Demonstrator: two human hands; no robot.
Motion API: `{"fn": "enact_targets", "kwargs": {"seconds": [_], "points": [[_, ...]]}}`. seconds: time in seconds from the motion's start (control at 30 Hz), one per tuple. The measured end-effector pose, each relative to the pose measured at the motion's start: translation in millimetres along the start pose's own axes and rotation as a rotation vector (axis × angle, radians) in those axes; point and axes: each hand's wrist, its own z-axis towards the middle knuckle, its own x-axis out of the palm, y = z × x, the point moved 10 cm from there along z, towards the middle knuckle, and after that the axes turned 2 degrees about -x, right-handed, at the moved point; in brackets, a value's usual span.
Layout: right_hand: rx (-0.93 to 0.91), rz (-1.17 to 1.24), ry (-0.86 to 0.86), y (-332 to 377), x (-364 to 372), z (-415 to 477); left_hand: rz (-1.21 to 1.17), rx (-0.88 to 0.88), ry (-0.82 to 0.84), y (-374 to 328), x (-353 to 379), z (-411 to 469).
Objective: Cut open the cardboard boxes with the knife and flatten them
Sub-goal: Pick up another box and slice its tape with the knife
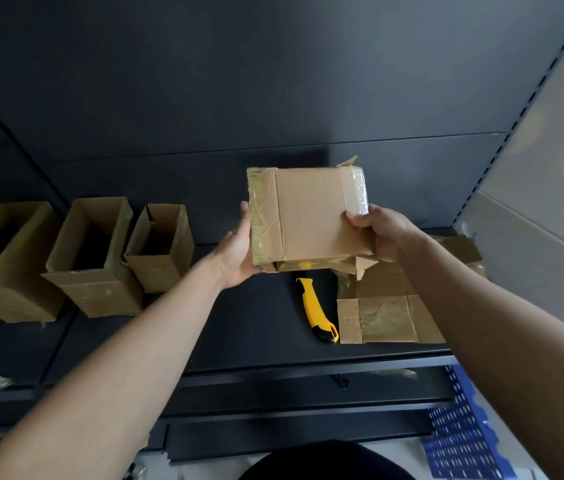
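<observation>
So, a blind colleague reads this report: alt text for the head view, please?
The left hand and right hand hold a taped cardboard box above a dark shelf. Beneath it lie a yellow knife and flattened cardboard; three open boxes stand to the left.

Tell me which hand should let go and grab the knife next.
Right, probably. The knife lies on the shelf just below the box, its near end slanting toward the right hand's side. The left hand cups the box's lower corner, so it could support it alone.
</observation>
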Motion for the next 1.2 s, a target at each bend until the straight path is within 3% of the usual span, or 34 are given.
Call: {"fn": "enact_targets", "kwargs": {"seconds": [0.1, 0.3, 0.4, 0.47, 0.67, 0.87, 1.0, 1.1, 1.2], "points": [[-0.040, -0.014, -0.065, 3, -12, -1, 0.114, -0.022, 0.073, 5, 13, 4], [-0.107, 0.018, -0.169, 10, -30, -6, 0.172, 0.019, -0.138, 3, 16, 9], [-0.120, 0.064, -0.217, 11, -44, -10, 0.268, -0.063, -0.007, 13, 30, 15], [-0.114, 0.057, -0.232, 10, -51, -12, 0.202, -0.089, 0.067, 15, 41, 13], [-0.040, 0.067, -0.374, 5, -82, -17, 0.073, 0.021, 0.190, 15, 56, 15], [0.098, 0.023, -0.122, -8, -81, -20, 0.384, 0.081, 0.243, 20, 70, 16], [0.149, -0.101, 0.054, -14, -77, -28, 0.280, 0.048, 0.208, 25, 69, 21], [0.119, -0.081, 0.052, -12, -84, -26, 0.196, -0.019, 0.248, 30, 74, 20], [0.131, -0.266, 0.079, -17, -88, -26, -0.043, -0.104, 0.253, 26, 78, 22]]}}
